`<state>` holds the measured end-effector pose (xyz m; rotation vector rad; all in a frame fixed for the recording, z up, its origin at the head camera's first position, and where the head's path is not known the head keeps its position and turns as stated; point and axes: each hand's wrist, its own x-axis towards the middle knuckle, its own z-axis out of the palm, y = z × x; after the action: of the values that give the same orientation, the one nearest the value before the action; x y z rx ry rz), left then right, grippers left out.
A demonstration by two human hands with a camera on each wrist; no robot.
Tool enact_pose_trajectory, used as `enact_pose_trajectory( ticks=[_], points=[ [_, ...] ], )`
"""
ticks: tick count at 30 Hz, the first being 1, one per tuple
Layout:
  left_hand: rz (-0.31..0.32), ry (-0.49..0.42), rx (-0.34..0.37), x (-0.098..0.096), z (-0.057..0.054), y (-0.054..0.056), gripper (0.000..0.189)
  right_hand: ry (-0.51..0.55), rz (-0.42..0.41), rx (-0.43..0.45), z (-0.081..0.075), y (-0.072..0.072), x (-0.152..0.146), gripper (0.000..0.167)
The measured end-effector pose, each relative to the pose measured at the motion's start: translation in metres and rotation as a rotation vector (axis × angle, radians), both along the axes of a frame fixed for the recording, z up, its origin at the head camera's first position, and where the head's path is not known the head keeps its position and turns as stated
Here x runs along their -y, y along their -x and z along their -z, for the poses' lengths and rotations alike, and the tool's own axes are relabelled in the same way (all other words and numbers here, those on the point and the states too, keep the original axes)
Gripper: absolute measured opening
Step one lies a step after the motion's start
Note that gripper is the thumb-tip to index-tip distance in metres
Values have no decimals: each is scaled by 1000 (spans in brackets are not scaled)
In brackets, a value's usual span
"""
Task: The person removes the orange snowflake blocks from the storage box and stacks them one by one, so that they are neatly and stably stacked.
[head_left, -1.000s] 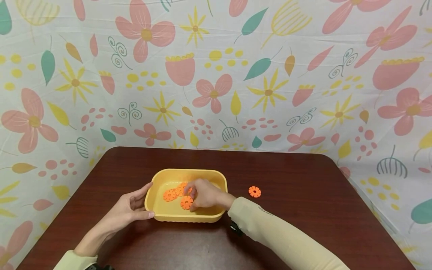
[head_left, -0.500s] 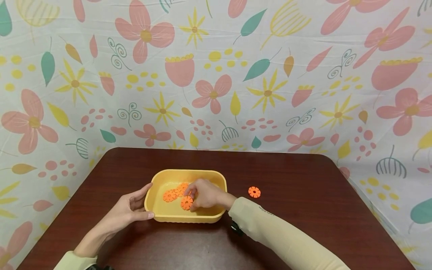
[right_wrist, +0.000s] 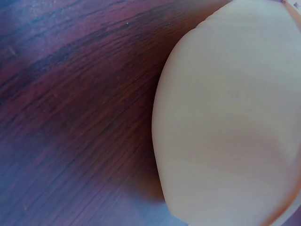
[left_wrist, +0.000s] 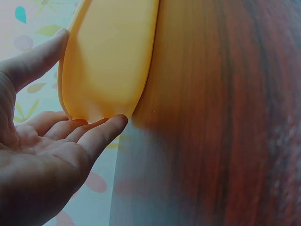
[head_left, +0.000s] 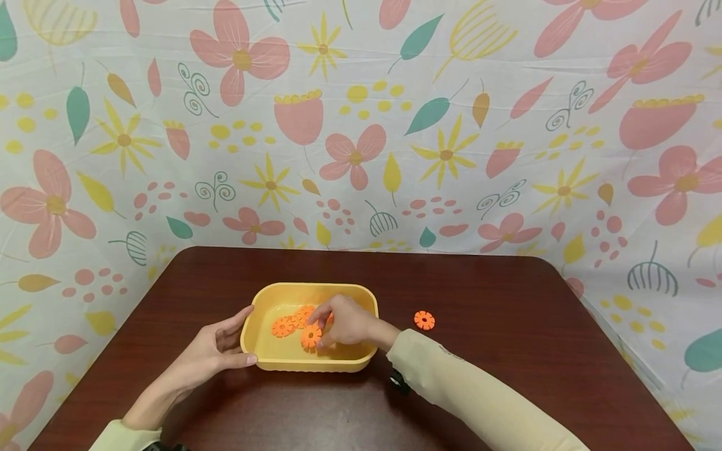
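Pale cream sleeves (head_left: pixel 470 391), black wrist devices (head_left: pixel 399 381)

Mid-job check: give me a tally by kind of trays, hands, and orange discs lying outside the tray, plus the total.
Yellow tray: 1
Hands, left hand and right hand: 2
Orange disc outside the tray: 1
Total: 4

My sleeves (head_left: pixel 468 385) are matt cloth; the counter (head_left: pixel 507 313) looks like grained wood, glossy toward its near edge — the yellow box (head_left: pixel 310 365) smooth plastic, the orange discs (head_left: pixel 425 326) plastic too. Beyond the far edge, the backdrop (head_left: pixel 361 75) is lightly creased cloth.
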<state>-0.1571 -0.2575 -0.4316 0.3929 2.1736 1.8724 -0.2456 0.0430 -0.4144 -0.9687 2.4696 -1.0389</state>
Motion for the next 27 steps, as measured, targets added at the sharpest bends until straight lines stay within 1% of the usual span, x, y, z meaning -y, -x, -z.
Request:
enact_pose_trajectory(
  ticks=[11,18,23,27],
  points=[
    [1,8,-11,0,1,1,95,55,33,-5,-9,-4,-11,40],
    [3,13,-16,1,1,1,96,57,43,-53,-16,-8,-20,40],
    [9,15,-27,1,2,2,96,87,50,-77,-18,-10,-27,40],
    [12,11,-35,1,2,2,95,85,67,-97,-20,-10,-33,42]
  ],
)
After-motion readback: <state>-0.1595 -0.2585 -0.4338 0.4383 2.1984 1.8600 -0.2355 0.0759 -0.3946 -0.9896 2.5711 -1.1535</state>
